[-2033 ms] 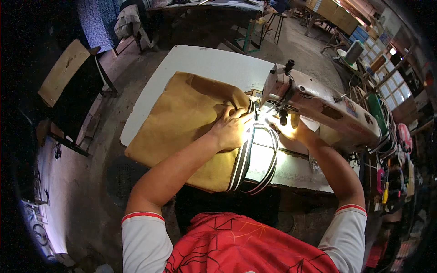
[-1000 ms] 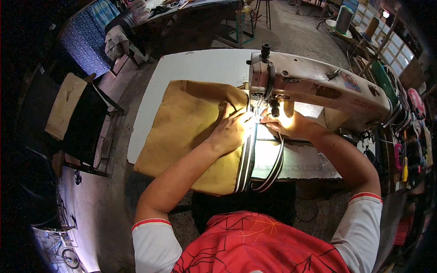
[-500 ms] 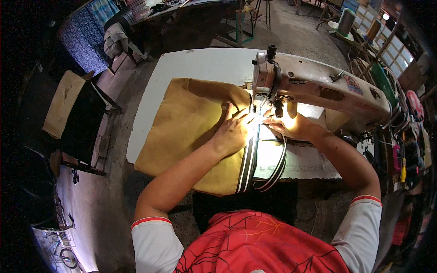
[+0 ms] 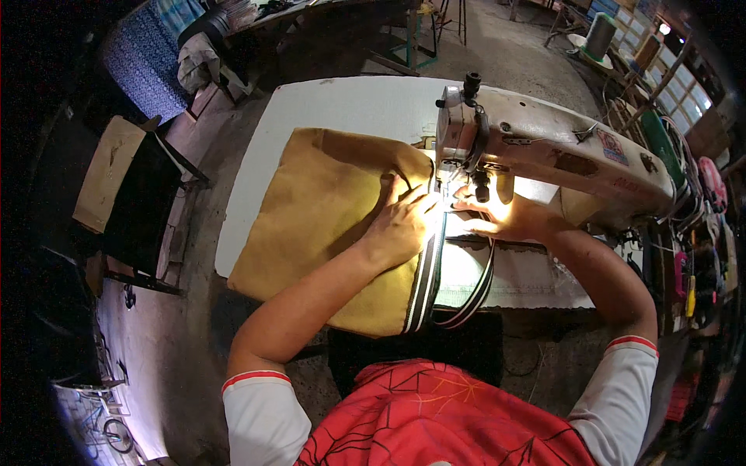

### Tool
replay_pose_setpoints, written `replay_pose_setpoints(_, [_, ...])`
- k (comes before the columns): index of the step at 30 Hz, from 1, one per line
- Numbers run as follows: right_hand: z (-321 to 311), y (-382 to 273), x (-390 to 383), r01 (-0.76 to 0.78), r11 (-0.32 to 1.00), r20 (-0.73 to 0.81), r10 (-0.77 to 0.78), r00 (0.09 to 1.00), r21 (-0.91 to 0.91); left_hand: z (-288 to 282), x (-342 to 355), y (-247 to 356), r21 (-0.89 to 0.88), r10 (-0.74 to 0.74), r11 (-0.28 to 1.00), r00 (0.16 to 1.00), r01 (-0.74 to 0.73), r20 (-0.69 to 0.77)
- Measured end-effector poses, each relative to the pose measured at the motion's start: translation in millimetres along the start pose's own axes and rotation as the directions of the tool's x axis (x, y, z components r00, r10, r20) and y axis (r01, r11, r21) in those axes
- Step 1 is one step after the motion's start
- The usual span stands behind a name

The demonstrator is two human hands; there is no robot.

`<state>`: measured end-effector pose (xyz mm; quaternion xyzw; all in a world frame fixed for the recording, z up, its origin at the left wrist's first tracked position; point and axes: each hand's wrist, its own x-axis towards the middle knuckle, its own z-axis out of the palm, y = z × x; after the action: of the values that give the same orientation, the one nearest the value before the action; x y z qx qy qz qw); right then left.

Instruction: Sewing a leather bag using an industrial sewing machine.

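While spread on tan cloth (image 4: 311, 210), left grip (image 4: 398, 229) beside sewing machine (image 4: 559, 144); right grip (image 4: 507, 217), overlit, unclear; black chair (image 4: 138, 198) leftward

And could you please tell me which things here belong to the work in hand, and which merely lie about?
In use:
- tan fabric, under the left hand
- striped strap
- sewing machine, near the right hand
- white tabletop

Apparently uninvolved:
- black chair
- patterned blue cloth
- yellow-handled tool

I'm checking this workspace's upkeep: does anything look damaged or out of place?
Yes, the sewing machine looks worn: a dark brown patch breaks up the pale finish along its arm. The white tabletop's front edge also looks ragged.
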<state>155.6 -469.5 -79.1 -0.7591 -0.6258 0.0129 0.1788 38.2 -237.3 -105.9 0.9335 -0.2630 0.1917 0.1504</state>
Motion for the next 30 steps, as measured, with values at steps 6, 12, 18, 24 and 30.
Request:
replay_pose_setpoints(6, [-9.7,-6.8,11.3,0.122,0.932,0.018,-0.124,0.992,-0.341,-0.9,-1.8,-0.5,0.078,0.026,0.997,1.000,-0.026,0.002])
replay_pose_setpoints(12, [-15.5,-13.9,15.5,-0.119,0.993,0.047,0.119,0.992,-0.016,-4.3,-2.0,2.0,0.027,-0.022,0.999,0.999,0.021,0.042])
replay_pose_setpoints(18, [-18.0,-13.4,22.7,-0.073,0.990,-0.008,0.075,0.997,0.119,-0.2,-8.7,0.5,0.011,-0.033,0.999,0.998,0.032,0.049])
replay_pose_setpoints(24, [-17.0,-21.8,20.0,-0.097,0.985,-0.021,0.095,0.995,-0.142,-10.9,-4.6,7.1,0.066,-0.004,0.998,0.998,-0.001,0.069])
replay_pose_setpoints(30, [-8.8,-19.2,14.7,-0.161,0.976,0.091,0.175,0.980,-0.146,-13.0,-5.0,9.2,0.050,-0.047,0.998,0.994,0.042,0.098])
